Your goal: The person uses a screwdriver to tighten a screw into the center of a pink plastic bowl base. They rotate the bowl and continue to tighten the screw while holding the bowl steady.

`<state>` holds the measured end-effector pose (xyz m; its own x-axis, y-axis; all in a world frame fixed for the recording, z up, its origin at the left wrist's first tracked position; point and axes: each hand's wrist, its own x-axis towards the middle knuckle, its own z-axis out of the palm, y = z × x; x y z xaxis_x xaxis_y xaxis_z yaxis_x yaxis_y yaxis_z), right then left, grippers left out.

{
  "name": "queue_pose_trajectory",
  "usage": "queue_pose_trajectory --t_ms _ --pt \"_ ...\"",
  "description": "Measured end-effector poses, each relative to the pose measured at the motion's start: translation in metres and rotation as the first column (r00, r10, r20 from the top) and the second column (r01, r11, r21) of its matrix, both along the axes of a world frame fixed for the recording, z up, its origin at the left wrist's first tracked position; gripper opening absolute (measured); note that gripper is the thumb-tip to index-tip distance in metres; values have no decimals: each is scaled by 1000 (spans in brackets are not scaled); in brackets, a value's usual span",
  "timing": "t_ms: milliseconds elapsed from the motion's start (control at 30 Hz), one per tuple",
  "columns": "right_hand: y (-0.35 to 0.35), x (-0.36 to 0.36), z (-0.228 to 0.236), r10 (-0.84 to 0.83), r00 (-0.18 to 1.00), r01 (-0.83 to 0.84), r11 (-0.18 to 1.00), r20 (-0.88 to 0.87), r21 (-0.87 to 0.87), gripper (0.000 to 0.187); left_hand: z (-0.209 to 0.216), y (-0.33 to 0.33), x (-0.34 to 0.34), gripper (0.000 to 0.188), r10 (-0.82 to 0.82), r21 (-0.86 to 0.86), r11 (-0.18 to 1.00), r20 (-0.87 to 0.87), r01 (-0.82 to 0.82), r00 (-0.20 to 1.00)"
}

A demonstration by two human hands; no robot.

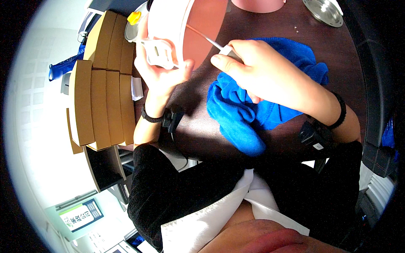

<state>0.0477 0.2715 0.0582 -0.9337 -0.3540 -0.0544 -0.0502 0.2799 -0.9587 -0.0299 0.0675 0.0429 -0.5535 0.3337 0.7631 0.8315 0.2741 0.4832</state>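
Note:
My left hand point(159, 78) is closed around a round pink pot-like container point(204, 27), held tilted on its side above the table. A white plastic handle-like piece point(158, 52) on its side lies against the fingers. In my right hand point(257, 63) is what looks like a screwdriver point(215, 43), with a thin metal shaft and a pale handle gripped between thumb and fingers. Its shaft points left into the container's open side; whether the tip touches the wall I cannot tell. Beneath the right hand and forearm, a crumpled blue cloth point(249, 114) lies on the table.
The dark brown table point(192, 137) also carries another pink piece point(259, 4) and a round metal dish point(322, 13). Stacked cardboard boxes point(97, 109) stand at the left, near a pale round lid with a yellow knob point(134, 17). A black chair point(375, 122) is at the right.

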Motion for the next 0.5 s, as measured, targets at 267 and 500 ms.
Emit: queue_pose_trajectory --t_ms 267,500 --pt "9 -15 -25 26 618 556 692 -786 461 21 4 -9 2 88 47 47 997 122 -53 991" --pt "21 -22 -17 -25 553 555 757 -833 346 17 18 -12 2 58 -67 246 969 406 -39 911"
